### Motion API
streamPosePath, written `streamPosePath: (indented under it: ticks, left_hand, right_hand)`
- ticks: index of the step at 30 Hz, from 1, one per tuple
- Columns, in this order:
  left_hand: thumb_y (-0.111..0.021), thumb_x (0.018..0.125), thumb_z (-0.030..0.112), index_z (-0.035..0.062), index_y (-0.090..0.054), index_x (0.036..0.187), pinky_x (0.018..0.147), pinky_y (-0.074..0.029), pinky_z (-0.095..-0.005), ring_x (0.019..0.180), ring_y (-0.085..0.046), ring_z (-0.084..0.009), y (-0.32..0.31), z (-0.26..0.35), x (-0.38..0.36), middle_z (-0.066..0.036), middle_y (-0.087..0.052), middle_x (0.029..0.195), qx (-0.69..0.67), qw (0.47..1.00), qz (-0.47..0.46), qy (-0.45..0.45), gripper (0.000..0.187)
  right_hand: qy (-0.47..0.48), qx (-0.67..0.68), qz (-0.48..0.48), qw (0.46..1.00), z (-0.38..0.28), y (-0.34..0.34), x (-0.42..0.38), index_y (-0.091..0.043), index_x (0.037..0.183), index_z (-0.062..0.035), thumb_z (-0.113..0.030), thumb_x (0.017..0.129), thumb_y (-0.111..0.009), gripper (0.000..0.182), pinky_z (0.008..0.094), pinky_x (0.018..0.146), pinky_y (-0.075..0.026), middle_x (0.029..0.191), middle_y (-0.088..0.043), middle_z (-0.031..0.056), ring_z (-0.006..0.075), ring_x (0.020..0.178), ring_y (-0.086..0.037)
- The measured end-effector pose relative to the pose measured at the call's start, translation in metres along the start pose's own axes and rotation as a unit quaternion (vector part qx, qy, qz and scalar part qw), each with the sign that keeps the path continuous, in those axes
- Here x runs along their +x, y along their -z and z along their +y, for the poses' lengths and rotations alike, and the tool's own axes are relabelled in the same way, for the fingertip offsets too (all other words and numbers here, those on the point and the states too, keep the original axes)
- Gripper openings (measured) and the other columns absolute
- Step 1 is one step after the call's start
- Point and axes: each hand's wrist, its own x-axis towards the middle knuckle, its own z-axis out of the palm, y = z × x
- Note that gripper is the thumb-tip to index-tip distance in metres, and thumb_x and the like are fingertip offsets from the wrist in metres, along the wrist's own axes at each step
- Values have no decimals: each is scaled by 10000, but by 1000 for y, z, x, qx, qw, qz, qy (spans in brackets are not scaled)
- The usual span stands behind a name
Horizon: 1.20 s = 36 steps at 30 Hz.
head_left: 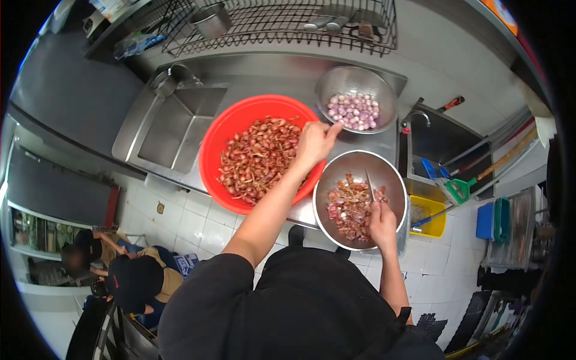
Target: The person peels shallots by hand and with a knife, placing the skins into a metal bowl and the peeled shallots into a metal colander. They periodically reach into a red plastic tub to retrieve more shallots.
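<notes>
Your left hand [314, 143]: fingers drawn together at the near edge of a perforated metal colander [331, 84] of peeled shallots [354, 111], though whether they grip anything you cannot tell from here. Your right hand [383, 222]: closed round a knife [370, 185], its blade pointing away from you over peelings [347, 207] in a steel bowl [391, 174]. On the metal counter [252, 84]: colander, bowl and, left of both, a red basin [211, 147] of unpeeled shallots [258, 159].

knife [370, 186]: handle hidden; 1 co-worker's head [74, 258] blurred
</notes>
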Motion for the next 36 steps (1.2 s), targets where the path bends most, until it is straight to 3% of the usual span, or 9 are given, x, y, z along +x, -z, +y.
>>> streamPosePath:
  ticks: [1, 3, 6, 9, 14, 17, 25, 29, 36]
  left_hand:
    - [-682, 884, 238, -32, -719, 799, 923, -488, -429, 1008, -644, -383, 3, -18, -4, -227, -681, 1047, 20, 998, -31, 45, 286]
    - [-677, 884, 187, -31, -718, 905, 952, -478, -427, 1061, -622, -379, -1, -83, -11, -225, -669, 1112, 60, 983, 134, -110, 223]
    - [-715, 829, 130, 23, -691, 1127, 1022, -443, -443, 1196, -567, -373, 38, -124, -21, -227, -646, 1192, 148, 973, 178, 19, 318]
    - [-650, 841, 156, 56, -684, 1111, 895, -518, -480, 1010, -656, -404, 95, -172, -20, -236, -682, 1056, 208, 951, 70, 216, 291]
    - [-605, 827, 84, 105, -654, 1181, 917, -514, -508, 1061, -642, -403, 135, -234, -38, -233, -681, 1074, 302, 921, -3, 244, 358]
    - [-605, 825, 74, 108, -663, 1172, 954, -503, -488, 1088, -629, -404, 137, -247, -39, -240, -676, 1081, 219, 950, -9, 222, 353]
    - [-644, 862, 211, 97, -676, 1144, 938, -507, -481, 1057, -643, -389, 102, -228, -5, -235, -678, 1080, 162, 959, 129, 195, 306]
    - [-661, 871, 352, 112, -637, 1228, 1008, -446, -506, 1190, -583, -367, 83, -214, 9, -195, -604, 1295, 291, 907, 66, 296, 430]
    - [-645, 830, 272, -7, -685, 1100, 977, -472, -516, 1111, -617, -425, 87, -216, 23, -247, -600, 1277, 260, 909, 81, 317, 390]
  right_hand:
    - [1, -23, 9, 1000, 8, 0, 1, -610, 931, 40, -250, 1008, -483, 326, 481, 660, -472, 711, -627, 231, 373, 688, -649]
    - [3, -3, -6, 1000, 1, 4, -3, -604, 977, 42, -237, 1004, -491, 303, 482, 675, -481, 737, -640, 240, 390, 716, -656]
    - [30, 5, -26, 999, 5, 8, -2, -591, 1052, 46, -216, 990, -519, 279, 487, 702, -495, 782, -663, 254, 417, 764, -667]
    - [58, -22, -54, 997, 3, 15, 1, -588, 1072, 46, -208, 971, -554, 275, 492, 727, -503, 808, -673, 264, 436, 802, -669]
    - [68, -108, -100, 987, -21, 35, 11, -621, 1043, 45, -191, 940, -594, 260, 489, 765, -518, 847, -667, 293, 454, 837, -660]
    - [172, -131, -116, 969, -26, 46, 20, -660, 1043, 26, -183, 933, -604, 243, 482, 743, -520, 868, -666, 290, 448, 826, -661]
    - [126, -145, -146, 970, -65, 63, 29, -662, 987, 11, -181, 925, -618, 207, 468, 727, -517, 847, -672, 261, 445, 810, -653]
    - [199, -189, -202, 940, -63, 71, 33, -642, 1000, -3, -187, 916, -622, 203, 503, 686, -506, 792, -659, 265, 444, 767, -649]
    - [196, -265, -251, 910, -66, 93, 24, -587, 1097, -31, -214, 930, -599, 248, 548, 692, -495, 778, -656, 261, 454, 766, -640]
